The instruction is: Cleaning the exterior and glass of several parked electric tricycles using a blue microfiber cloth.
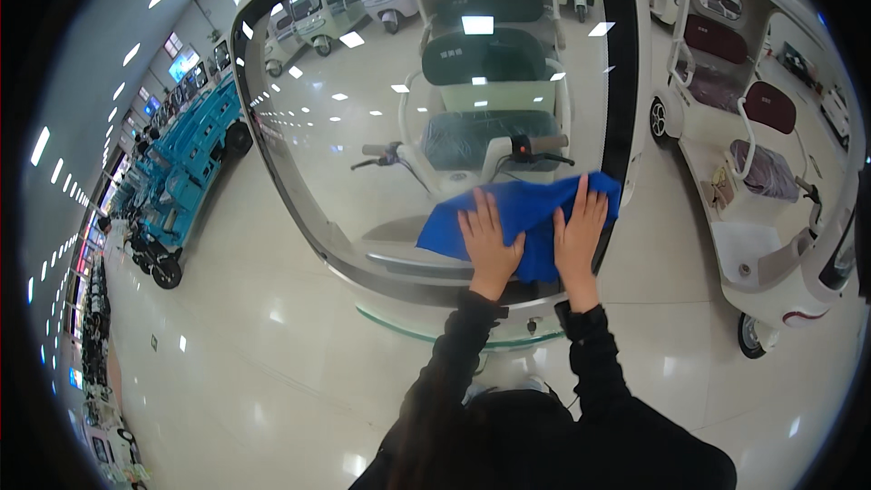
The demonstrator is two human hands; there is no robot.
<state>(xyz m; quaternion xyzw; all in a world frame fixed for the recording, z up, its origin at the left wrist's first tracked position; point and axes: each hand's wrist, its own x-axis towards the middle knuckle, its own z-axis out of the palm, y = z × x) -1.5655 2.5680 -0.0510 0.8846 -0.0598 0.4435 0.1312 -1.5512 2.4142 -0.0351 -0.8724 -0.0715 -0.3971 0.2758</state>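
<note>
Pressing a blue cloth (539, 234) against a broad windshield (318, 118), a person in black sleeves (449, 349) works both hands at the front of a pale three-wheeled vehicle. The left hand (491, 249) lies flat on the fabric, its fingers straight and slightly spread; the right hand (579, 238) is also laid flat, fingers extended upward — neither is curled into a grip. The cloth sits bunched and creased at the lower right of the pane, one corner reaching over the dark border (621, 100). The glass is clear and glossy, dotted with bright reflections, and through it show handlebars (494, 156) and dark green seats (485, 57), the nearer cushion under clear plastic.

Around them spreads a showroom with a pale, polished tile floor (263, 354) that mirrors the lamps. Blue cargo vehicles (195, 150) line the left side beneath rows of ceiling lights (40, 146); to the right stands a cream three-wheeler (726, 177) with maroon seats (771, 107) — its lower cushion wrapped in plastic.
</note>
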